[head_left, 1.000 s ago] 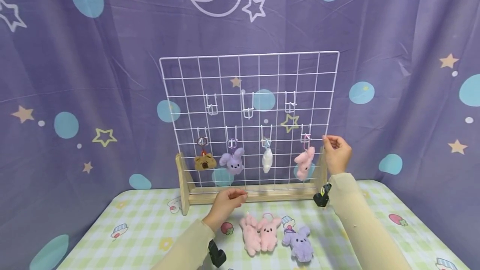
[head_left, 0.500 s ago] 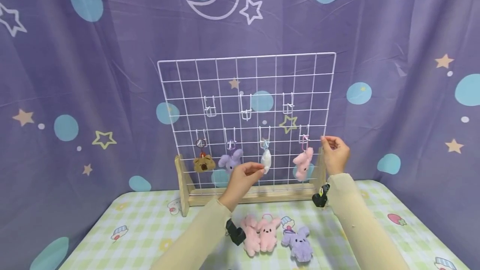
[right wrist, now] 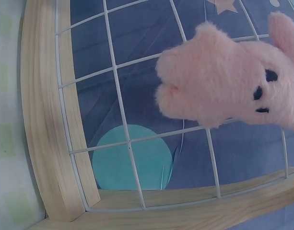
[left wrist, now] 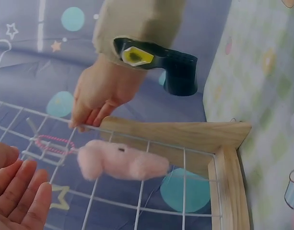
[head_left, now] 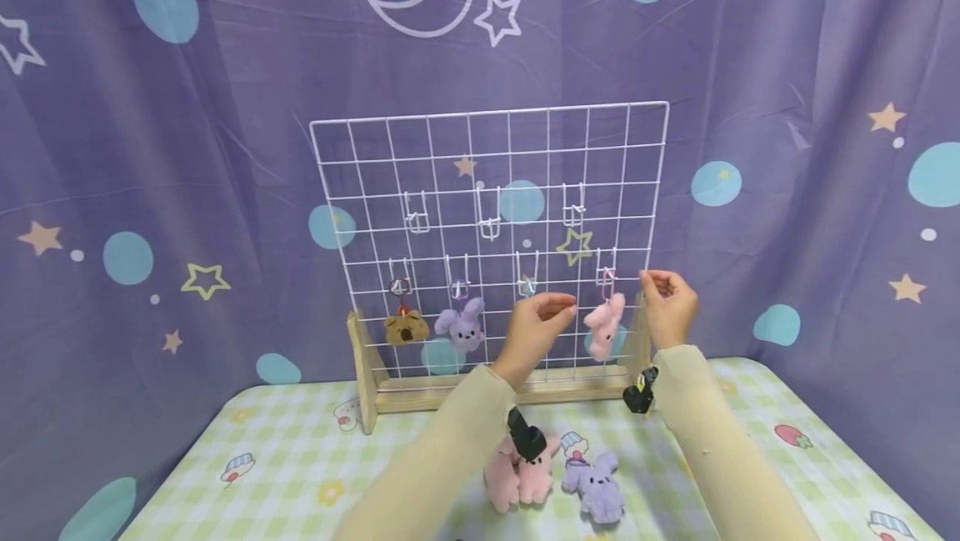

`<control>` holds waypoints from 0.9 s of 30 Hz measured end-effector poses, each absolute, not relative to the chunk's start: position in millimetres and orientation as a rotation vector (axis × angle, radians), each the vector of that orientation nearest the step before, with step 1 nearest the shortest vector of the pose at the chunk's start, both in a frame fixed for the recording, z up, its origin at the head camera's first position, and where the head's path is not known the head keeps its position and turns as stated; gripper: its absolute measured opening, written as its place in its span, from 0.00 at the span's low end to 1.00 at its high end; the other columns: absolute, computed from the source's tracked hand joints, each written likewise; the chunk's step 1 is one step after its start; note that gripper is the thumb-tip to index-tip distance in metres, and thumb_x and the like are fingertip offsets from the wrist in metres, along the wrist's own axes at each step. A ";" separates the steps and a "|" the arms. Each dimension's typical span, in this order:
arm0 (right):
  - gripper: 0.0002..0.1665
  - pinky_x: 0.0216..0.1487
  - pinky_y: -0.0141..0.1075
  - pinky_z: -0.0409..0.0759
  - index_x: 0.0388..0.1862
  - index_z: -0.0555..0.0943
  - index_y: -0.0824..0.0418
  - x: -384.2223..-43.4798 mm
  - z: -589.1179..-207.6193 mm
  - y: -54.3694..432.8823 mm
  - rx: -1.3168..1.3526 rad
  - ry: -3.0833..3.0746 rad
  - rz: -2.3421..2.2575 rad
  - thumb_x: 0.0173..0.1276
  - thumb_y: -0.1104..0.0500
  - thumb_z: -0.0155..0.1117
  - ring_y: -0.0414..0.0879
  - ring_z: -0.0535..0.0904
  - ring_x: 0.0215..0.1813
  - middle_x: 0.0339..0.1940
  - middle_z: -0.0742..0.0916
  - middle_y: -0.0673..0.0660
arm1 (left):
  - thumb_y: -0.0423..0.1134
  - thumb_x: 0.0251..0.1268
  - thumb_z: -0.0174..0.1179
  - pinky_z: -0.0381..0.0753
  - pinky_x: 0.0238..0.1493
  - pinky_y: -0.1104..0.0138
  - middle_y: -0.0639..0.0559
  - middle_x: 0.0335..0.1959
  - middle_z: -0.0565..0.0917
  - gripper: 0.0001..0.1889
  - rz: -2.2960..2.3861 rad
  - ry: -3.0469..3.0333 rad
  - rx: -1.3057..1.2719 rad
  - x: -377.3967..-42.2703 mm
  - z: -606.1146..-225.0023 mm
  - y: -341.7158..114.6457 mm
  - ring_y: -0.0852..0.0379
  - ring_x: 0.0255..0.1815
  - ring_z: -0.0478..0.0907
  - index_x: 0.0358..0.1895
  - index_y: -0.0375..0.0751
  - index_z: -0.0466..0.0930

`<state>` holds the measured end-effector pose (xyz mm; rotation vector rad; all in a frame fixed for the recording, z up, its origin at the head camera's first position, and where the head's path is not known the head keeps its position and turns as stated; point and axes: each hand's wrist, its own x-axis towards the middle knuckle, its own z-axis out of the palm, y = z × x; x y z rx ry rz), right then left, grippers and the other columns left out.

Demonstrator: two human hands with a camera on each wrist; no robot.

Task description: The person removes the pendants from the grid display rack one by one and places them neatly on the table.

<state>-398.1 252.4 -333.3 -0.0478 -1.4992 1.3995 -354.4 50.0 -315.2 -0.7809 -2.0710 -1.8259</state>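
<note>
My right hand [head_left: 671, 312] pinches the right edge wire of the white grid rack [head_left: 663, 149]. My left hand [head_left: 536, 333] is raised before the lower row of hooks, fingers slightly bent, holding nothing. Just right of its fingertips hangs a pink plush bunny keychain [head_left: 603, 328], with its pink loop on a hook. In the left wrist view, the left fingers [left wrist: 27, 191] are apart from this bunny. The right wrist view shows the bunny [right wrist: 209, 76] close up, but not the right hand. The white plush keychain is hidden behind my left hand; only its ring shows.
A brown bear keychain [head_left: 407, 328] and a purple bunny keychain [head_left: 461, 328] hang at the left. Bare hooks [head_left: 490, 226] line the upper row. Pink bunnies [head_left: 502, 483] and a purple bunny [head_left: 600, 491] lie on the checkered table. A wooden base [head_left: 442, 401] supports the rack.
My left hand has risen from above the table and moved right across the rack, passing in front of the white keychain, toward the hanging pink bunny. The right hand stays at the edge.
</note>
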 end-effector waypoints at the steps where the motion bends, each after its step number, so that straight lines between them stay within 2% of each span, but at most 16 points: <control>1: 0.11 0.29 0.18 0.70 0.33 0.82 0.75 -397.7 -333.2 252.3 -0.048 -1.504 1.399 0.59 0.65 0.69 0.26 0.72 0.23 0.18 0.78 0.30 | 0.32 0.60 0.62 0.80 0.42 0.71 0.44 0.38 0.86 0.10 -1.821 -2.071 -0.772 -355.3 -314.8 54.3 0.58 0.38 0.82 0.43 0.33 0.83; 17: 0.11 0.29 0.18 0.70 0.33 0.82 0.74 -398.8 -331.8 252.3 -0.075 -1.532 1.369 0.59 0.65 0.68 0.26 0.72 0.24 0.20 0.78 0.35 | 0.31 0.58 0.63 0.79 0.36 0.75 0.47 0.34 0.86 0.08 -1.728 -2.048 -0.571 -367.6 -312.3 103.7 0.62 0.34 0.80 0.41 0.34 0.83; 21: 0.10 0.30 0.18 0.70 0.32 0.82 0.74 -399.1 -331.4 253.0 -0.077 -1.528 1.371 0.59 0.65 0.69 0.26 0.72 0.24 0.22 0.80 0.42 | 0.31 0.57 0.63 0.79 0.36 0.75 0.48 0.34 0.86 0.07 -1.675 -2.033 -0.513 -368.0 -310.6 111.5 0.60 0.34 0.81 0.40 0.35 0.84; 27: 0.10 0.31 0.18 0.71 0.33 0.82 0.74 -401.2 -332.4 253.6 -0.092 -1.526 1.374 0.59 0.65 0.68 0.26 0.72 0.24 0.26 0.85 0.61 | 0.31 0.57 0.63 0.78 0.34 0.75 0.48 0.31 0.86 0.05 -1.606 -2.026 -0.474 -369.8 -308.1 117.5 0.60 0.31 0.80 0.36 0.35 0.84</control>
